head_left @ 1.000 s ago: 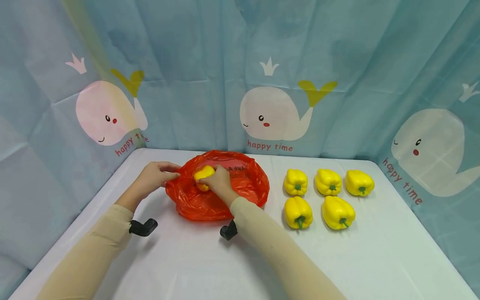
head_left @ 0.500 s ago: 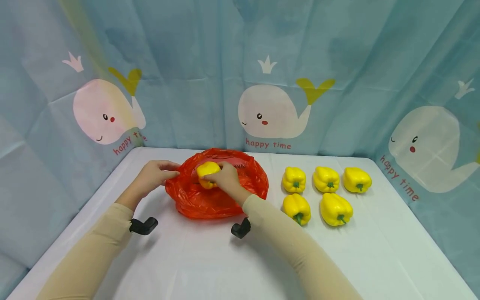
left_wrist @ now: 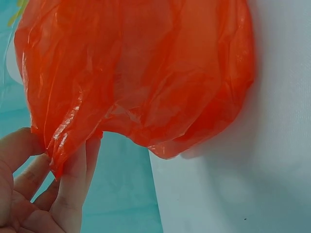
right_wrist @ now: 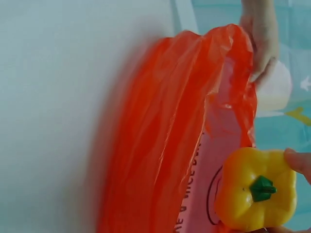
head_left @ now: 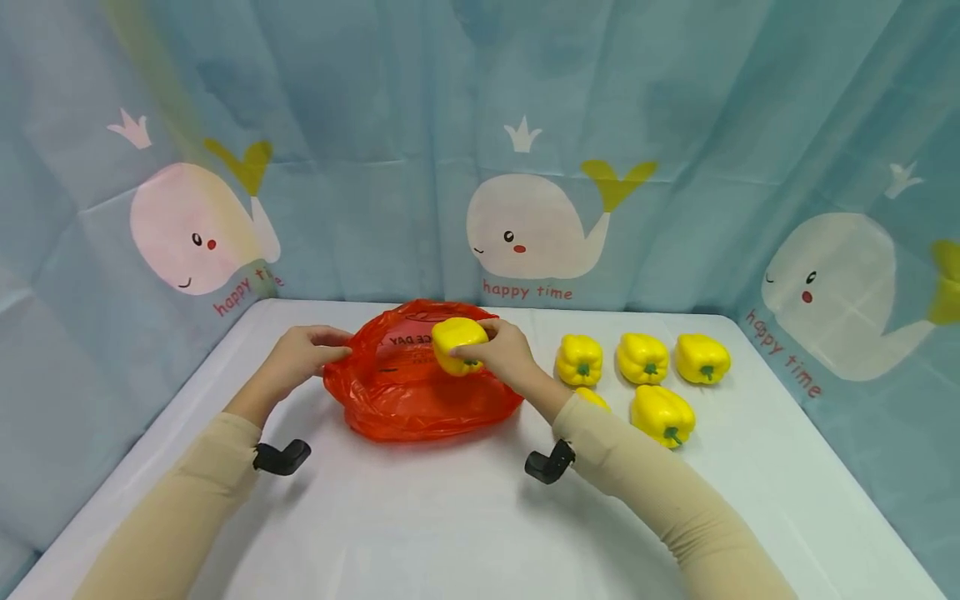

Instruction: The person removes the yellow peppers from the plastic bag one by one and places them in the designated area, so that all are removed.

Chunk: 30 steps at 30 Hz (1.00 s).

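A yellow bell pepper (head_left: 456, 343) with a green stem is gripped by my right hand (head_left: 506, 354) over the right part of a red plastic bag's mouth. In the right wrist view the same bell pepper (right_wrist: 255, 189) shows its stem end, thumb and fingertips at its side. The red plastic bag (head_left: 405, 421) stands with its mouth spread wide and printed lettering inside. My left hand (head_left: 292, 362) pinches the bag's left rim; the left wrist view shows the bag (left_wrist: 146, 63) bunched between thumb and fingers of the left hand (left_wrist: 43, 194).
Several yellow bell peppers (head_left: 642, 359) lie on the white table (head_left: 420, 517) to the right, in two rows. One pepper (head_left: 592, 398) in the front row is partly hidden behind the right forearm. A blue curtain (head_left: 375, 225) with whale prints hangs behind and beside the table.
My right hand has lifted the bell pepper from inside the bag, up and to the right, near the bag's right rim. The left hand keeps its pinch on the left rim.
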Motion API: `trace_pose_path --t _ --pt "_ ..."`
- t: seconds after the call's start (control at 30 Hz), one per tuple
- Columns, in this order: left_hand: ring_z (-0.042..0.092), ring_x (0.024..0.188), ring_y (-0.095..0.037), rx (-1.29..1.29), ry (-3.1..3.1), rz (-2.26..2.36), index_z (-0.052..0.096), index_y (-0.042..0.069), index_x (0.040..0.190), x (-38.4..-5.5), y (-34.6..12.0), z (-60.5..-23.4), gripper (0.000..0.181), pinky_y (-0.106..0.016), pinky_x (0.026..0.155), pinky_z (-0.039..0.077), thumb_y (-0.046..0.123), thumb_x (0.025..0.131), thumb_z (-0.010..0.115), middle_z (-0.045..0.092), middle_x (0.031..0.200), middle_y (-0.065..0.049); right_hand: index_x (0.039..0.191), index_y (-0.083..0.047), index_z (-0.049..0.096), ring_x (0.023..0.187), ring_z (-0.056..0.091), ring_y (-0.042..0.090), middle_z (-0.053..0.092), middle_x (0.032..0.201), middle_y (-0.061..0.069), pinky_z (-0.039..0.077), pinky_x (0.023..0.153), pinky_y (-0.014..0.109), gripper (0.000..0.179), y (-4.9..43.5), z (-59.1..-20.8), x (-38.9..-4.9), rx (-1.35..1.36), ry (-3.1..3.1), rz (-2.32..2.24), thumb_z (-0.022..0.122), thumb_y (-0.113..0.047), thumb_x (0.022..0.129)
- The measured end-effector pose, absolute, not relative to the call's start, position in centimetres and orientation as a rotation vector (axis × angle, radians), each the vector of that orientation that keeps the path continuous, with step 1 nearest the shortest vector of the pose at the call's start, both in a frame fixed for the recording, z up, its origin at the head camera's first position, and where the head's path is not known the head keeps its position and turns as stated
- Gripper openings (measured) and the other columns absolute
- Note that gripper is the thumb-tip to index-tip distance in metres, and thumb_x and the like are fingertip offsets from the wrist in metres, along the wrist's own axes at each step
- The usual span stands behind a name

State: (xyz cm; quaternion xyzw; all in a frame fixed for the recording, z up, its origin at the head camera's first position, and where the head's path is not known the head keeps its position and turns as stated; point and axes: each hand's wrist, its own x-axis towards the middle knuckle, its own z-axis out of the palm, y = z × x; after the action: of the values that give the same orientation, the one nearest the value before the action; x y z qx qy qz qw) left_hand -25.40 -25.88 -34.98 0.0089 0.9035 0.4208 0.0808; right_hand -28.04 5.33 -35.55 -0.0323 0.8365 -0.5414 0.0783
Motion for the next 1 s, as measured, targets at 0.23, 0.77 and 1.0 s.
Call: trace_pose_path --t 0.23,0.77,1.0 --pt "0.060 0.111 -0.030 0.014 2.705 1.263 0.055 0.002 0.139 -25.3 -26.2 -34.9 0.050 -0.034 0.088 0.059 0.033 0.100 0.057 0.060 0.134 -0.023 0.139 -0.010 0.054 0.114 0.060 0.024 0.063 0.131 0.007 0.057 0.095 0.037 0.072 6.9 -34.8 -26.9 -0.152 2.536 -1.600 0.084 -0.032 0.078" --pt "0.062 0.110 -0.029 0.031 2.696 1.276 0.055 0.001 0.138 -25.5 -26.1 -35.0 0.049 -0.035 0.089 0.059 0.032 0.100 0.057 0.061 0.133 -0.024 0.140 -0.014 0.054 0.122 0.055 0.023 0.059 0.138 0.005 0.052 0.101 0.039 0.070 12.1 -33.3 -25.4 -0.167 2.538 -1.642 0.082 -0.036 0.080" --pt "0.062 0.109 -0.029 0.050 2.697 1.286 0.056 0.000 0.137 -25.5 -26.0 -35.1 0.048 -0.034 0.087 0.059 0.030 0.100 0.057 0.061 0.132 -0.024 0.142 -0.015 0.052 0.093 0.057 0.021 0.060 0.138 0.007 0.050 0.071 0.024 0.073 14.8 -33.0 -25.0 -0.106 2.521 -1.643 0.081 -0.039 0.080"
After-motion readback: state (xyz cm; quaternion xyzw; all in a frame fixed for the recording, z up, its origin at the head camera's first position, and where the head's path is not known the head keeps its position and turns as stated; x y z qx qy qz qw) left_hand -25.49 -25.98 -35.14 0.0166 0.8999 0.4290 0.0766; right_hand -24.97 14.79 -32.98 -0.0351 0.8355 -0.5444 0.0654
